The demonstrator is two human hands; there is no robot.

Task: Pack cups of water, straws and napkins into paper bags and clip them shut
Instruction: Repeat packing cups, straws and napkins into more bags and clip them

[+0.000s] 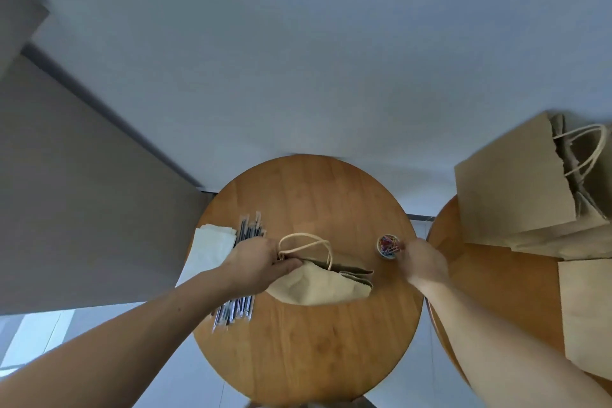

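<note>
Pinching the top of the paper bag with the left grip, fingers curled over the folded mouth right beside the twisted handles. Holding that bag, seemingly upright, on the round bench, its bulging side sitting just nearer than the left grip and its mouth running across toward the right grip. Hiding its contents, so no telling whether cup, straw and napkin are already inside.

Reaching with the right grip to the small cup of clips, fingertips touching the rim on the side away from the bag. Pinching a clip or only digging for one: impossible to tell, with the fingers hidden behind the back of the hand.

Lying under and just beyond the left grip, wrapped straws, with napkins stacked just outside them. Waiting well beyond the right grip, on a second bench, spare bags.

Judging the step in hand: fetching a clip for closing this bag.

Risking these slips from here:
- Tipping the light clip cup by dragging fingers against its rim, and scattering clips over the bench.
- Letting the end of the mouth nearest the right grip, already gaping a little, spring wider while pinching at one end only.
- Squeezing or tilting the bag and spilling any water inside.
</note>
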